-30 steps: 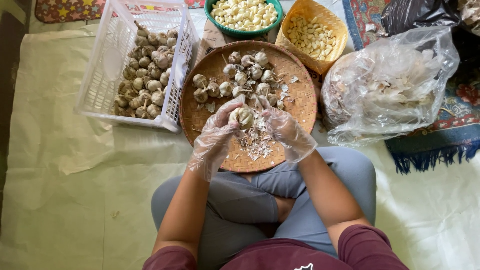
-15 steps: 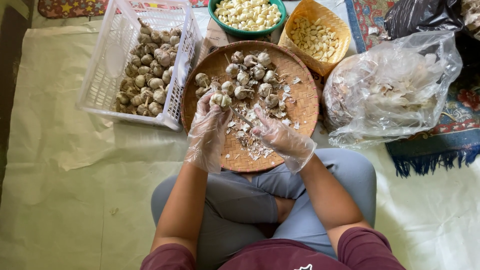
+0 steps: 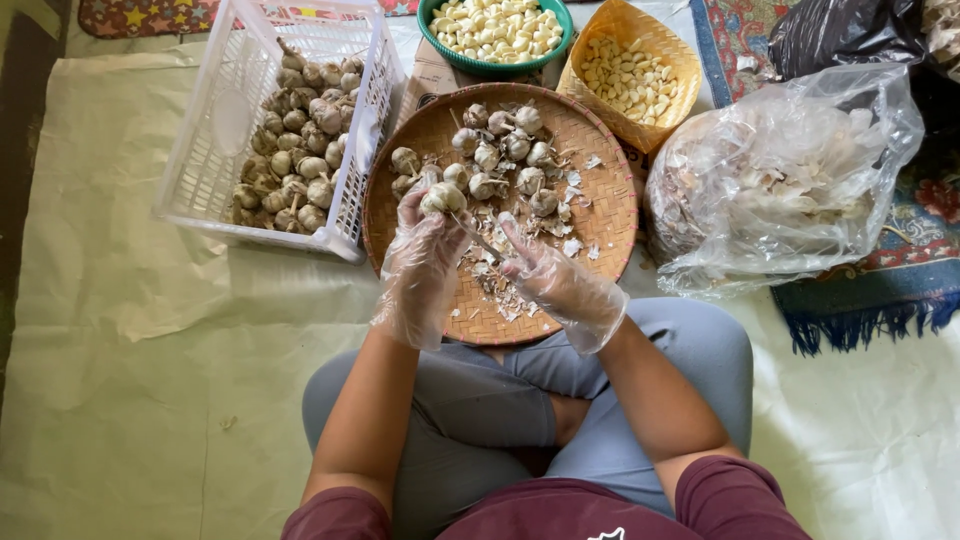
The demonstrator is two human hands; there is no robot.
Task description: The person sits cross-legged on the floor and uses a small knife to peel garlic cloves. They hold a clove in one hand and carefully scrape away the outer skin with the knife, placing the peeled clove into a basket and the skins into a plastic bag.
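Peeling step, I judge. Left hand (image 3: 420, 262), gloved, grips a garlic bulb (image 3: 443, 197) over the tray (image 3: 600, 215), left side. Right hand (image 3: 553, 280) pinches a thin blade (image 3: 480, 240) aimed at the bulb. Next calls for a careful cut into the skin. Beyond the tray: crate (image 3: 215, 120), green bowl (image 3: 496, 68), basket (image 3: 672, 70).

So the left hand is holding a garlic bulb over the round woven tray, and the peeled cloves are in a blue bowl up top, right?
Not quite: the bowl of peeled cloves is green, not blue, as the head view shows. The rest holds: the left hand, in a clear plastic glove, holds a garlic bulb over the round woven tray.
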